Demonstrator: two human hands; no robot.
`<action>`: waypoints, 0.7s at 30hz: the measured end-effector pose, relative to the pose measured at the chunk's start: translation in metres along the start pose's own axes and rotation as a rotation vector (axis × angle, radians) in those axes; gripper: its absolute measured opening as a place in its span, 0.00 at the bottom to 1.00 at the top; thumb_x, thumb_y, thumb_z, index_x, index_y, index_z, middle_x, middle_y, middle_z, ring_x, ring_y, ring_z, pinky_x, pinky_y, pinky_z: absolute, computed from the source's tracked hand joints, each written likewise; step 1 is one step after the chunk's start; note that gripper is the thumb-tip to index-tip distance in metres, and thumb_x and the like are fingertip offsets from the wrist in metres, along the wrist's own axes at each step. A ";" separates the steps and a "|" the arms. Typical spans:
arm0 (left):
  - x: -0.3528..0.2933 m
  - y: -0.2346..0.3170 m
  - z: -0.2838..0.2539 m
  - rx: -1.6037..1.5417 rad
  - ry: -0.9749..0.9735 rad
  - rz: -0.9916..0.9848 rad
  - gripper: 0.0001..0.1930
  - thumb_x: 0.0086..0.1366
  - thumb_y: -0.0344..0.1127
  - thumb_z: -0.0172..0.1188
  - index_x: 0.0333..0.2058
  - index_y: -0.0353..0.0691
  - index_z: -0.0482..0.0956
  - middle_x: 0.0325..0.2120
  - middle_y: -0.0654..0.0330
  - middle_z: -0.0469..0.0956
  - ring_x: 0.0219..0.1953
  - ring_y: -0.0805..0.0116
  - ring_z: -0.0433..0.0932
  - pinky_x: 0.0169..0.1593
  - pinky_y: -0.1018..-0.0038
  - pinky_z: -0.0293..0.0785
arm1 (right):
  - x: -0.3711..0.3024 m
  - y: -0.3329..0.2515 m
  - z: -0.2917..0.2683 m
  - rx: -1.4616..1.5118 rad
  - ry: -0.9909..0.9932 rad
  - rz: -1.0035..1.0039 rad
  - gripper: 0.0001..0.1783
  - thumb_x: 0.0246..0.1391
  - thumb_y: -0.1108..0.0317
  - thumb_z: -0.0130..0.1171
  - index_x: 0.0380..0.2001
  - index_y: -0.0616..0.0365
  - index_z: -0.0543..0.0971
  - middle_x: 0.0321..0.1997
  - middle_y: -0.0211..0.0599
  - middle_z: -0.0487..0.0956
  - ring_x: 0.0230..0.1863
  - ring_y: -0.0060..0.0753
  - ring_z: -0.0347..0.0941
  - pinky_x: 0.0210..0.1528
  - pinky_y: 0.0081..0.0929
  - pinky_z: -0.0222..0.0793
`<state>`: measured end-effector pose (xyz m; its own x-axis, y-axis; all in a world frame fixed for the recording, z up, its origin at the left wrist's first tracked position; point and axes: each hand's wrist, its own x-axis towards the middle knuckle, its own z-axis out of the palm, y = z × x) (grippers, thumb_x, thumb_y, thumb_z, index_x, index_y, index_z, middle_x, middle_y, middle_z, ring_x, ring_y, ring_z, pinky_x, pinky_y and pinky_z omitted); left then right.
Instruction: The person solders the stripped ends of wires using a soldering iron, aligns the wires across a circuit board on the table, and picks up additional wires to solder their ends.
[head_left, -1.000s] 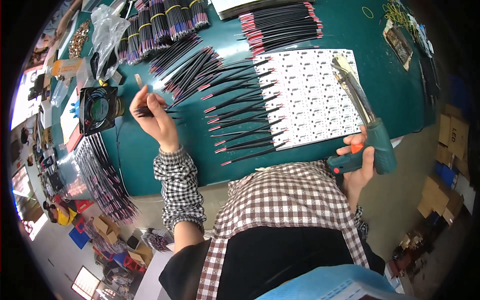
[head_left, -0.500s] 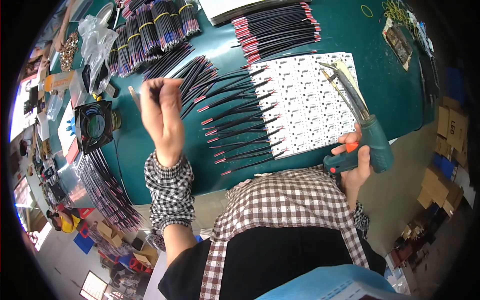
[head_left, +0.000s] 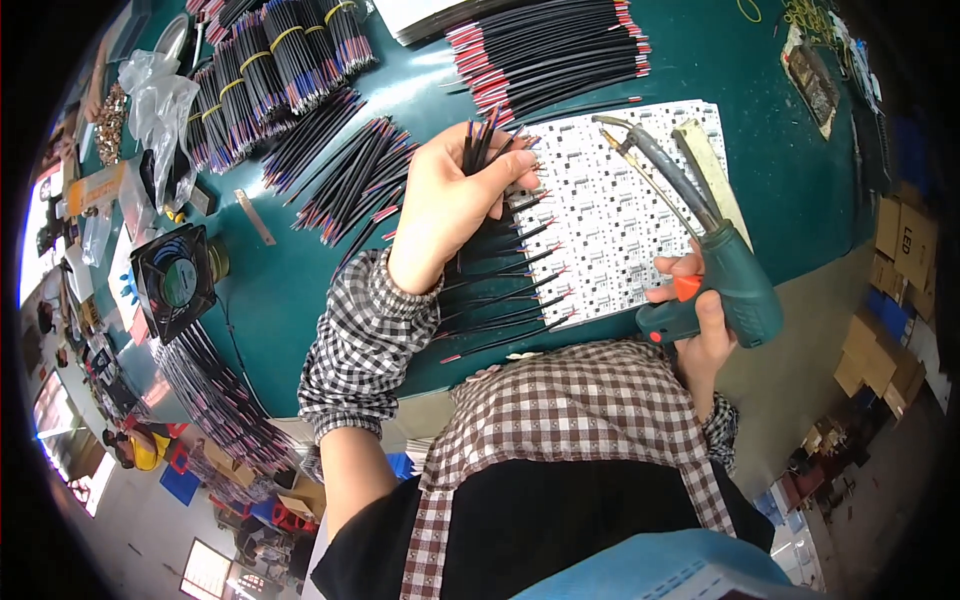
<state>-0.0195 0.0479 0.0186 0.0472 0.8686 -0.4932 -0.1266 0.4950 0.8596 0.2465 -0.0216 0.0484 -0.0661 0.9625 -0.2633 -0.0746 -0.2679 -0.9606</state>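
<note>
Soldering gun [head_left: 748, 290] is showing dark green, its trigger [head_left: 687, 287] orange-red.
Board sheet [head_left: 600, 225] is showing white with repeating black marks; cables [head_left: 550, 60] are showing black with red, white and bluish ends; bands [head_left: 286, 38] are showing yellow; tabletop [head_left: 790, 190] is showing green; sleeves [head_left: 360, 340] are showing black-and-white checks; apron [head_left: 560, 400] is showing brown-and-white checks; mask [head_left: 650, 572] is showing light blue.

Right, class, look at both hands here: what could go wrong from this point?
1. The soldering gun in the right hand points its tip toward the left hand; if hot, it might burn the fingers.
2. The checkered left sleeve sits close to the laid-out wires and could drag some askew.
3. The tip is over the white sheet, so a slip might mark it.
</note>
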 end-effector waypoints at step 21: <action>0.026 -0.017 0.007 0.416 0.245 0.260 0.09 0.48 0.30 0.63 0.24 0.29 0.75 0.20 0.55 0.77 0.21 0.72 0.73 0.30 0.75 0.71 | 0.005 0.010 0.001 -0.251 -0.069 0.099 0.23 0.58 0.60 0.56 0.49 0.70 0.72 0.47 0.51 0.76 0.51 0.45 0.75 0.42 0.36 0.79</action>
<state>-0.0089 0.0622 -0.0074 -0.1719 0.9576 -0.2312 0.3015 0.2746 0.9131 0.2447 -0.0199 0.0375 -0.1289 0.9246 -0.3584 0.1840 -0.3328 -0.9249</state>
